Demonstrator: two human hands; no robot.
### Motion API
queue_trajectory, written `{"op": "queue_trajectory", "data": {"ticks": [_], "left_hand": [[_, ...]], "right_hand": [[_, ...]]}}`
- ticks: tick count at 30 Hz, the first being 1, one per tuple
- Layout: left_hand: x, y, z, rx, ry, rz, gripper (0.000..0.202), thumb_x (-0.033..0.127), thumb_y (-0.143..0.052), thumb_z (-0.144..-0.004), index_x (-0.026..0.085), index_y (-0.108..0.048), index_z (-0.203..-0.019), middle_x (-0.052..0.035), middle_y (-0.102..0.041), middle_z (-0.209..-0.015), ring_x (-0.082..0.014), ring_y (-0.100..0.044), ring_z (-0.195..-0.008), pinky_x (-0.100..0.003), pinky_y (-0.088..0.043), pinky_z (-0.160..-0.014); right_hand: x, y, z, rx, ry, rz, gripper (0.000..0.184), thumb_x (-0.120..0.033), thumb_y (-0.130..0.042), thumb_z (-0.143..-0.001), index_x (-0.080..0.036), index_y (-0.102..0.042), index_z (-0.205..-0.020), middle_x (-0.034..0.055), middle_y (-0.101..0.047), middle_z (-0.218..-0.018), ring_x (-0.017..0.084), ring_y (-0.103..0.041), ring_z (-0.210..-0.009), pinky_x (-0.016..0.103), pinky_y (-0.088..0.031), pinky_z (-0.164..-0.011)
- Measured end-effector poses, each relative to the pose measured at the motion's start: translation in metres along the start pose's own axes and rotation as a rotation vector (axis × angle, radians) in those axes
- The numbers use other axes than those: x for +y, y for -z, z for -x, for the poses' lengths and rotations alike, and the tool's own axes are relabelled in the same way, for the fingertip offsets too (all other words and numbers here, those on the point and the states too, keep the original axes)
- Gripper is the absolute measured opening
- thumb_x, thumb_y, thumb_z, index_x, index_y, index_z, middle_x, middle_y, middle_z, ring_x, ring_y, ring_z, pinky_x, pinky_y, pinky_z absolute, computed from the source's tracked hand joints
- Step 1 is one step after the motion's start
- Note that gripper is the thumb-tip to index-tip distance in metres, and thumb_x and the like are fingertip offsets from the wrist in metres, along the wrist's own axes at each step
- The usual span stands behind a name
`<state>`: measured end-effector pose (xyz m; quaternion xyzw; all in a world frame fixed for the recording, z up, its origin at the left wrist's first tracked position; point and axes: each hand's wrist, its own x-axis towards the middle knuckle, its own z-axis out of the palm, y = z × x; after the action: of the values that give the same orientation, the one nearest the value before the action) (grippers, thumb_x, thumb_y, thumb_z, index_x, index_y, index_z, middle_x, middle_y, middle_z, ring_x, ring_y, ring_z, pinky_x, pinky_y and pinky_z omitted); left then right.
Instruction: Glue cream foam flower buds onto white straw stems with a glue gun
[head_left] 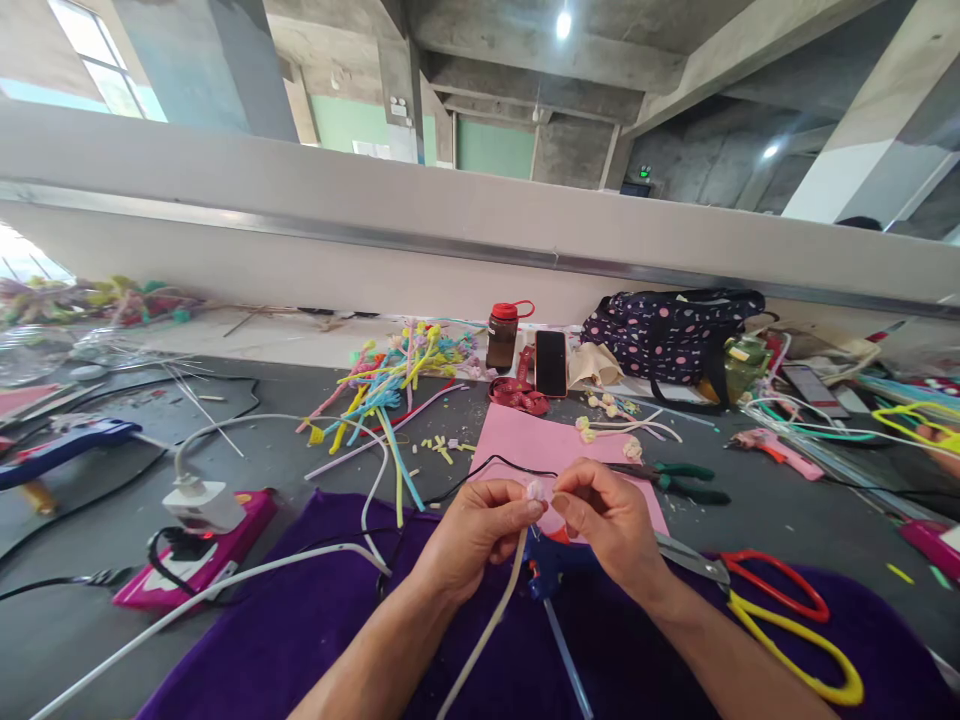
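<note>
From where I stand, the left hand (480, 522) pinches a small pale piece (534, 491) above the purple cloth (247, 650), a cream stem (491, 627) hanging below; the right hand (611, 515) bunches its fingertips alongside, holding what, I can't tell. Blossomed stems (588, 432) lie formed on the pink sheet (514, 440); this one seems unfinished.

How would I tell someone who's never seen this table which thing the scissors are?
Start at the purple cloth spread along the near edge. On its right part, just beside the person's right hand and forearm, lie the scissors. One handle loop is red and the other yellow, while the pliers just beyond have dark green handles.
</note>
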<state>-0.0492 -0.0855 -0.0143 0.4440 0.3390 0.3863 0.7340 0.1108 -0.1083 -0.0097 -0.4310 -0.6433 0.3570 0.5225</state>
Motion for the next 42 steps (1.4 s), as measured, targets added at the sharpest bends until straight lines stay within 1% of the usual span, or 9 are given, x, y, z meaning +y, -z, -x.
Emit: {"op": "queue_trajectory", "data": {"ticks": [7,14,17,19,23,27,30,35,42], "left_hand": [[0.0,-0.002,0.001,-0.018,-0.019,-0.037,0.024,0.033,-0.072,-0.062,0.013,-0.058,-0.059,0.0071,-0.038,-0.041,-0.0015,-0.028,-0.034,-0.016,-0.017,-0.035],[-0.001,-0.001,0.0,-0.008,-0.029,-0.054,0.024,0.033,-0.071,-0.064,0.013,-0.057,-0.059,0.007,-0.037,-0.041,-0.0018,-0.026,-0.034,-0.017,-0.015,-0.035],[0.001,-0.001,0.001,0.038,-0.052,-0.035,0.025,0.033,-0.071,-0.065,0.013,-0.057,-0.059,0.0067,-0.038,-0.043,-0.0014,-0.026,-0.035,-0.016,-0.015,-0.036],[0.002,0.0,0.001,0.078,-0.069,-0.009,0.024,0.032,-0.071,-0.065,0.012,-0.058,-0.06,0.0066,-0.038,-0.044,-0.0009,-0.026,-0.036,-0.016,-0.015,-0.036],[0.003,0.004,0.001,0.138,-0.089,0.071,0.021,0.032,-0.069,-0.067,0.013,-0.061,-0.066,0.0071,-0.038,-0.043,-0.001,-0.027,-0.037,-0.016,-0.015,-0.037],[0.003,0.004,0.002,0.102,-0.098,0.136,0.019,0.031,-0.069,-0.068,0.013,-0.062,-0.069,0.0079,-0.035,-0.042,-0.0011,-0.024,-0.037,-0.016,-0.014,-0.038],[0.003,0.001,0.003,0.085,-0.103,0.125,0.019,0.029,-0.069,-0.068,0.013,-0.06,-0.066,0.0078,-0.035,-0.043,-0.0006,-0.022,-0.037,-0.017,-0.013,-0.038],[0.003,-0.001,0.002,0.096,-0.08,0.096,0.021,0.03,-0.071,-0.066,0.012,-0.061,-0.065,0.0065,-0.039,-0.046,-0.0003,-0.024,-0.037,-0.017,-0.013,-0.038],[0.003,-0.001,0.002,0.056,-0.041,0.043,0.025,0.032,-0.072,-0.063,0.013,-0.067,-0.079,0.0059,-0.043,-0.048,-0.0001,-0.026,-0.037,-0.017,-0.013,-0.037]], "right_hand": [[0.002,0.0,0.0,-0.042,-0.034,-0.01,0.016,-0.03,-0.061,-0.079,-0.016,-0.055,-0.074,-0.0046,-0.049,-0.056,0.008,-0.046,-0.048,0.02,-0.035,-0.045],[0.005,0.001,-0.001,-0.052,-0.022,-0.03,0.015,-0.029,-0.061,-0.079,-0.016,-0.056,-0.075,-0.0048,-0.048,-0.056,0.007,-0.045,-0.047,0.019,-0.035,-0.045],[0.004,0.007,-0.001,0.0,0.002,-0.046,0.016,-0.031,-0.057,-0.082,-0.016,-0.056,-0.075,-0.0046,-0.049,-0.056,0.007,-0.045,-0.048,0.02,-0.035,-0.048],[0.003,0.01,-0.001,0.006,-0.024,-0.03,0.019,-0.031,-0.054,-0.083,-0.016,-0.055,-0.072,-0.0042,-0.049,-0.055,0.007,-0.045,-0.048,0.02,-0.035,-0.048],[0.001,0.002,0.001,-0.175,-0.128,0.026,0.02,-0.028,-0.055,-0.082,-0.014,-0.057,-0.068,-0.0031,-0.051,-0.057,0.007,-0.046,-0.047,0.019,-0.035,-0.046],[-0.001,-0.014,0.004,-0.331,-0.17,0.026,0.013,-0.025,-0.055,-0.081,-0.014,-0.06,-0.077,-0.0023,-0.053,-0.061,0.008,-0.048,-0.049,0.019,-0.037,-0.046],[0.002,-0.022,0.004,-0.337,-0.18,0.0,0.016,-0.026,-0.053,-0.082,-0.015,-0.057,-0.072,-0.004,-0.049,-0.057,0.007,-0.047,-0.047,0.019,-0.036,-0.045],[0.007,-0.024,0.004,-0.29,-0.156,0.018,0.022,-0.023,-0.048,-0.084,-0.015,-0.051,-0.064,-0.0054,-0.045,-0.05,0.007,-0.044,-0.044,0.019,-0.034,-0.045],[0.007,-0.019,0.004,-0.317,-0.105,0.008,0.02,-0.027,-0.044,-0.087,-0.015,-0.058,-0.077,-0.0011,-0.054,-0.065,0.008,-0.049,-0.049,0.019,-0.039,-0.046]]}}
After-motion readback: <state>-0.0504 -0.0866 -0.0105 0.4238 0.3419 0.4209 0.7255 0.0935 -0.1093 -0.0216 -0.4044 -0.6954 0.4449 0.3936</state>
